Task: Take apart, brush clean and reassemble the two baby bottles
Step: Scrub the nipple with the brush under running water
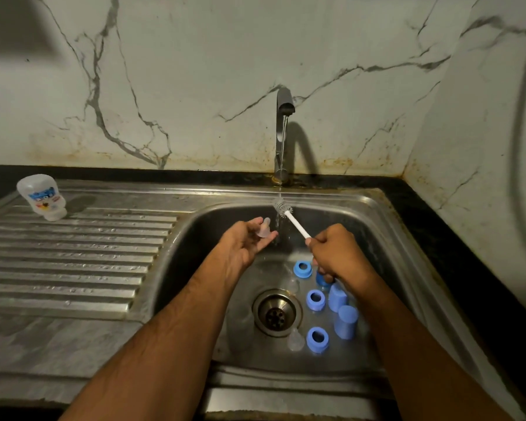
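Note:
My left hand is palm up over the sink and holds a clear silicone teat between thumb and fingers, just left of the water stream. My right hand grips the white handle of a small brush, whose bristle head sits under the running water. On the sink floor lie several blue collar rings, two blue caps and another clear teat. One empty bottle body stands upside down on the drainboard at far left.
The tap runs a thin stream into the steel sink. The drain lies in the sink's middle. A ribbed drainboard spreads to the left. A marble wall rises behind, and a dark counter edge runs on the right.

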A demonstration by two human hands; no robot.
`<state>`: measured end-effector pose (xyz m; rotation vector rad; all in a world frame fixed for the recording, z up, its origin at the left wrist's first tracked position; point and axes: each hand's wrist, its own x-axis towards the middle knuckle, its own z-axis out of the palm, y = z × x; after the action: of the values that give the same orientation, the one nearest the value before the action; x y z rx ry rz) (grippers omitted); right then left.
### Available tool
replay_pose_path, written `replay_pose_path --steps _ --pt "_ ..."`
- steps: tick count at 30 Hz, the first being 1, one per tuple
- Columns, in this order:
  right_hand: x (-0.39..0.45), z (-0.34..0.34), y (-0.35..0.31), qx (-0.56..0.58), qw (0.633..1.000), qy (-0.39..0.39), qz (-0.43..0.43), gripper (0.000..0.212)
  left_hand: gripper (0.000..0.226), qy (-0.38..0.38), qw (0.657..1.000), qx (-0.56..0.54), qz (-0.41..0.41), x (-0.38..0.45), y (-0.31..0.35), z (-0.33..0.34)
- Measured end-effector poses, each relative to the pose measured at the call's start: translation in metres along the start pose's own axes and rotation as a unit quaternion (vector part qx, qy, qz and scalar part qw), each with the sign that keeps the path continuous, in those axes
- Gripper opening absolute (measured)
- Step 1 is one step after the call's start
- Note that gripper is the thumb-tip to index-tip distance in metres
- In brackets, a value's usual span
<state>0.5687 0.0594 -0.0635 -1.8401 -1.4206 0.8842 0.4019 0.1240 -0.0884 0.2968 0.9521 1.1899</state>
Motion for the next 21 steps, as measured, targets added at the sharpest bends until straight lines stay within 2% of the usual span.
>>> replay_pose_path --steps 1,5,13,15,18,21 --pt "0.001 -0.001 0.002 0.018 1.0 -0.001 0.006 0.032 0.027 -0.005 1.0 0.009 -0.001 0.0 -0.001 0.0" --pt "0.003 -0.005 0.006 0.052 0.998 -0.002 0.022 0.027 0.01 -0.006 1.0 -0.001 0.009 0.0 -0.005 0.0" --pt "0.01 -0.013 0.01 0.059 0.998 0.018 0.034 0.023 0.018 0.035 0.986 0.14 0.084 0.0 -0.012 0.019" --pt "0.011 -0.013 0.012 0.055 0.998 0.021 0.034 0.021 0.021 0.052 0.971 0.201 0.119 0.003 -0.016 0.026" --pt "0.013 -0.012 0.015 0.041 0.998 0.023 0.029 0.021 0.021 0.097 0.917 0.327 0.209 0.013 -0.024 0.028" --pt "0.017 -0.012 0.017 0.038 0.999 0.025 0.026 0.022 0.023 0.093 0.879 0.386 0.263 0.023 -0.034 0.018"
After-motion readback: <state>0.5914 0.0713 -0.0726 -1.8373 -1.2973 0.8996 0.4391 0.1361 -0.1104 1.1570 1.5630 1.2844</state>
